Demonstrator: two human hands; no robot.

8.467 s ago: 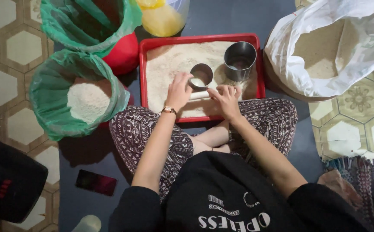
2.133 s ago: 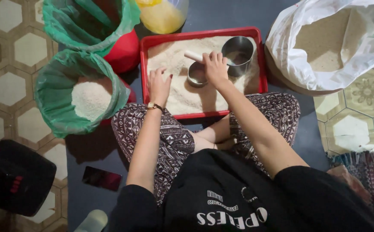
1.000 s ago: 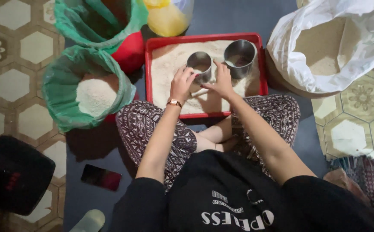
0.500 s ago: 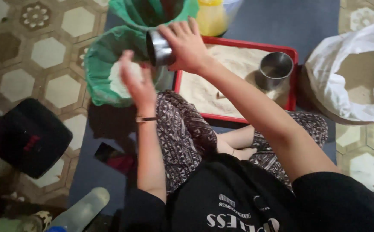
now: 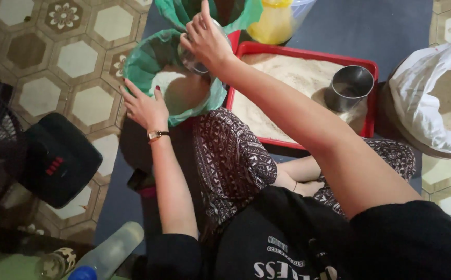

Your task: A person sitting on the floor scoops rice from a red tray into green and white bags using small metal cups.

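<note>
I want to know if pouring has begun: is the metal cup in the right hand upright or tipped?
Tipped. The right hand holds the metal cup on its side over the green bag.

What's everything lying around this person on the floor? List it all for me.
Metal cup: one, silvery, tipped over the near green bag, in the right hand.
Green bag: two, one holding white powder, another behind it.
Red tray: one, filled with pale grain, ahead of the knees.
Metal tin: one, silvery, standing in the tray.
White sack: one, open, far right.
Yellow container: one, behind the tray.
Black fan base: one, left.
Plastic bottle: one, clear, blue cap, bottom left.
Left hand: on the bag's rim, watch on wrist.
Right hand: gripping the cup.
</note>
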